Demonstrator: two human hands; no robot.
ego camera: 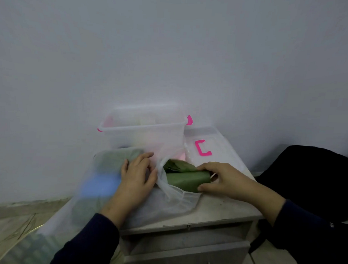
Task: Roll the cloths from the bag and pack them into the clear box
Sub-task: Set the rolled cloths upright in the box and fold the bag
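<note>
Gripping rolled green cloth [189,180] tube

Two bare hands, left hand [137,177] and right hand [225,180], dark navy long sleeves [90,241].

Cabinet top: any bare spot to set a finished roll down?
One bare strip: the cabinet top at its front right corner, between the bag and the right hand. Elsewhere it is crowded: clear box at the back, lid beside it, bag under the left hand.
</note>
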